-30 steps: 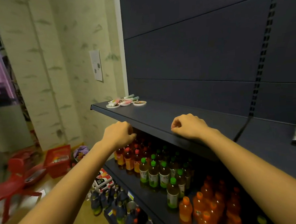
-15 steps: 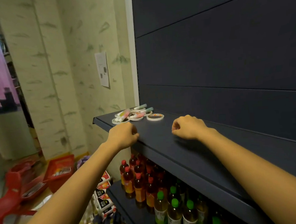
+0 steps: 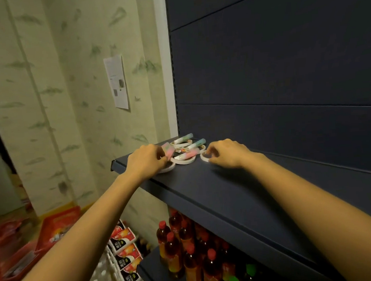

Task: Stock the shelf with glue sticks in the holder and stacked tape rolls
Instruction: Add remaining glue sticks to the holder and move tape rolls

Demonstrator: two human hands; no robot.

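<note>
Pickup step, I judge; nothing is sorted yet. The glue sticks [image 3: 196,143] and tape rolls [image 3: 183,161] lie jumbled at the far left end of the shelf [image 3: 215,188], with no holder in view. My left hand [image 3: 148,162] is curled at the pink stick [image 3: 168,149]; I can't tell its grip. My right hand [image 3: 226,153] pinches the rightmost roll [image 3: 203,157]. Next: lift that roll and stack it on another.

Glue sticks [image 3: 186,155] lie across tape rolls [image 3: 183,161] on the shelf [image 3: 227,192].
</note>
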